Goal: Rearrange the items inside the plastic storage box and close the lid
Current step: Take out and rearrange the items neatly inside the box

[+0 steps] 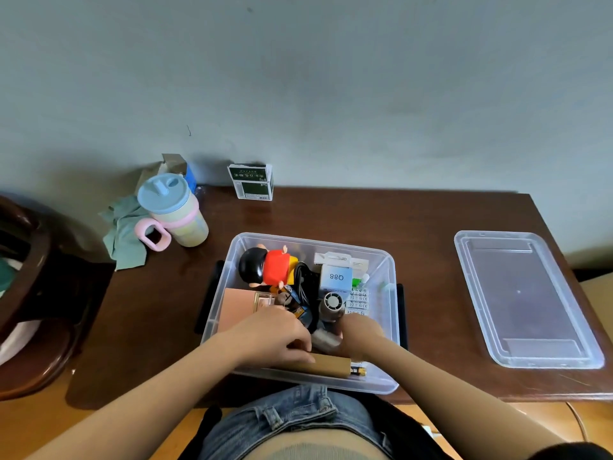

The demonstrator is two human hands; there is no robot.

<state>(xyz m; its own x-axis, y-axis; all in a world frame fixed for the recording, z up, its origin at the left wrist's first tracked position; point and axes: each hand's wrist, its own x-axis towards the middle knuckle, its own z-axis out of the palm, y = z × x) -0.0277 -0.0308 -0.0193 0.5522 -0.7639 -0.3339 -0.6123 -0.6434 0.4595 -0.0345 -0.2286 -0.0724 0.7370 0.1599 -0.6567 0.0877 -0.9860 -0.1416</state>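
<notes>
Both hands are seen inside the box (388,257), at its near end. A brown tube (326,364) along the near wall is gripped by the left hand (277,333). The right hand (360,333) is curled beside a small fan (331,305); whether anything is held cannot be told. The lid (527,297) is laid flat, right of the box, well apart

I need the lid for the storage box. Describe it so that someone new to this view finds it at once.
Start at the clear plastic storage box in the middle of the brown table, where both hands are busy. Look to its right, near the table's right edge: the lid lies flat there, apart from the box. It is the only shallow, see-through rectangular sheet with rounded corners, and nothing lies on it.
</notes>
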